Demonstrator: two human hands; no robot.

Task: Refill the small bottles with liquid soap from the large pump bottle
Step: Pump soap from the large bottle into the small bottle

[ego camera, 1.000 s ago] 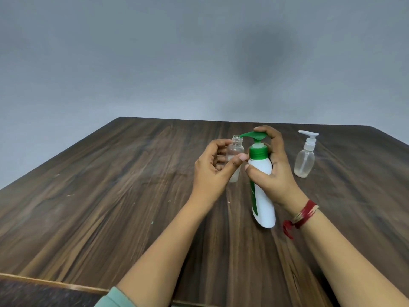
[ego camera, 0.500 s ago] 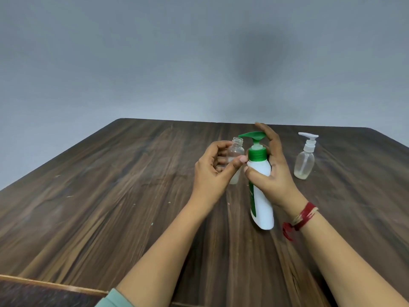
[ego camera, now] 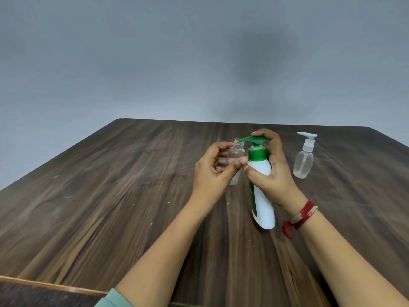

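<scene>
A large white pump bottle (ego camera: pixel 263 209) with a green collar and green pump head (ego camera: pixel 254 139) stands on the table. My right hand (ego camera: pixel 273 173) grips its neck, with a finger curled over the pump head. The green spout points left, right at the open mouth of a small clear uncapped bottle (ego camera: pixel 237 151). My left hand (ego camera: pixel 213 171) holds that small bottle, thumb in front and fingers wrapped behind. The lower part of the small bottle is hidden by my hand.
A second small clear bottle (ego camera: pixel 303 162) with a white pump cap stands to the right, a little pale liquid at its bottom. The dark wooden table (ego camera: pixel 110 196) stretches left and toward me, with its near edge at bottom left.
My right index finger, lifted off the pump head half a second ago, now lies curled over it again. The bottles and my left hand have stayed in place.
</scene>
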